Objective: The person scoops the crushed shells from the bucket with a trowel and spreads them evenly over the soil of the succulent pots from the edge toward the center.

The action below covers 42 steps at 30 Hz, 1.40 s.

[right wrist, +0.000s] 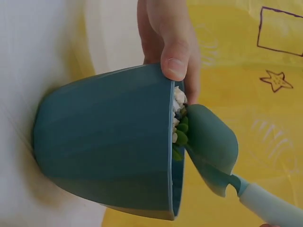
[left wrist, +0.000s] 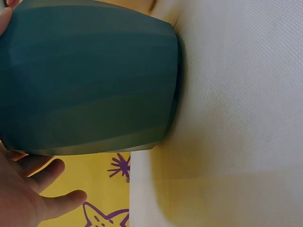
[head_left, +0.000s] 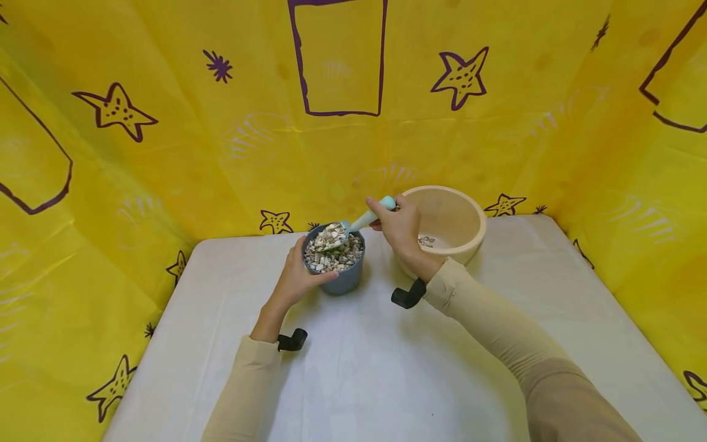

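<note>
A blue-grey flower pot (head_left: 345,282) stands on the table, filled near its rim with pale gravel (head_left: 327,264). My left hand (head_left: 294,281) grips the pot by its left side, thumb over the near rim. In the right wrist view, small green succulent leaves (right wrist: 182,135) poke out at the rim among white stones. My right hand (head_left: 402,228) holds a small trowel (head_left: 366,219) by its pale mint handle. The trowel's blade, loaded with gravel, lies low over the pot's mouth. From the left wrist camera, mostly the pot's smooth side (left wrist: 90,80) shows.
Just right of the pot is a wide cream bowl (head_left: 469,236) with a little gravel (head_left: 426,240) at its bottom, partly hidden by my right hand. A white cloth covers the table (head_left: 353,374). Yellow patterned sheets (head_left: 342,153) rise behind and at both sides.
</note>
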Motion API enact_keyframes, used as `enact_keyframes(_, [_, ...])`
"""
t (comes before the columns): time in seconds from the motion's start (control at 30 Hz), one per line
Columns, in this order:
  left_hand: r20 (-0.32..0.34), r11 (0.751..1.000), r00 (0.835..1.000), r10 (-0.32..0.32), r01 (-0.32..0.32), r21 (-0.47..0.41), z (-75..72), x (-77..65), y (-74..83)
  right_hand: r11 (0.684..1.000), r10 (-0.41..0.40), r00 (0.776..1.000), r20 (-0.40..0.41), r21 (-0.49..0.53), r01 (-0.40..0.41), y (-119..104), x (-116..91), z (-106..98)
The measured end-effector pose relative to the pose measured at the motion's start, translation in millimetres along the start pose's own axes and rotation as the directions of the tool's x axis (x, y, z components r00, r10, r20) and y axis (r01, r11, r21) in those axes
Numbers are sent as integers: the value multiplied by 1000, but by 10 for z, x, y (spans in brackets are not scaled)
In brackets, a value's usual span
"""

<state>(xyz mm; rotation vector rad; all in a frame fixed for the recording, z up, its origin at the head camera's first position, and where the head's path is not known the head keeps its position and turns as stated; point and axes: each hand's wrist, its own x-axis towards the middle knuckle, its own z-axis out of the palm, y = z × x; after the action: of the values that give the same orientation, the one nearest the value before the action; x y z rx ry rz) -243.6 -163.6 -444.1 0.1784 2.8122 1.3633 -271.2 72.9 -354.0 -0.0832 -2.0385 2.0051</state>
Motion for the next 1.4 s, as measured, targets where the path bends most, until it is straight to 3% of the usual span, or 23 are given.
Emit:
enact_keyframes(0.37, [-10,1000,1000,-5,5,-7,25,5,-4,997,46,999,-26,64,-44,25,55,-62])
enact_keyframes(0.73, [-14,1000,1000,0,0,-14,-7,9,16,998,-69,998,-13,-16,68,19,37,-11])
enact_keyframes(1.4, [-1,1000,1000,-16,16,-8,7,-1,3,994,-110,994,-18,-25,109,47,-24,0])
